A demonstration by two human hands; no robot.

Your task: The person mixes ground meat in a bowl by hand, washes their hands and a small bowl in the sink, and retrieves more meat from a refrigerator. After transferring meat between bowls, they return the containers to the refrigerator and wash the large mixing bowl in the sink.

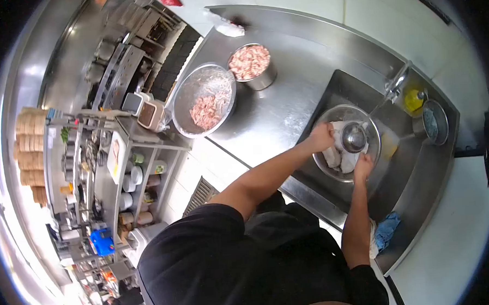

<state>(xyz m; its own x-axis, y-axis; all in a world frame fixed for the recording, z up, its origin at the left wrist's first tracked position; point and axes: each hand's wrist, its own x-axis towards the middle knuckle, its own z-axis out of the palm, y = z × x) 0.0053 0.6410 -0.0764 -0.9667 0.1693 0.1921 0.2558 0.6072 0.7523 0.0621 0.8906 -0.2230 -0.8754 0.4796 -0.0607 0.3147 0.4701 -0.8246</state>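
1. Left hand [321, 137] grips the white cloth [340, 148] at the 9 o'clock rim of the steel bowl [332, 171] in the sink [334, 88].
2. Right hand [363, 166] presses the same cloth at 5 o'clock; hands apart.
3. Small metal strainer [354, 138] sits mid-bowl, under the tap [397, 83].
4. Two meat bowls [204, 100] at 10 o'clock on the counter [275, 113].
5. Blue rag [387, 229] lies at 6 o'clock on the sink edge.

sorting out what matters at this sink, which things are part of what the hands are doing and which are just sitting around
In use:
left hand
right hand
white cloth
metal bowl in the sink
small steel bowl
faucet

Lying about:
wide bowl of chopped meat
pot of chopped meat
yellow bottle
small pot
blue rag
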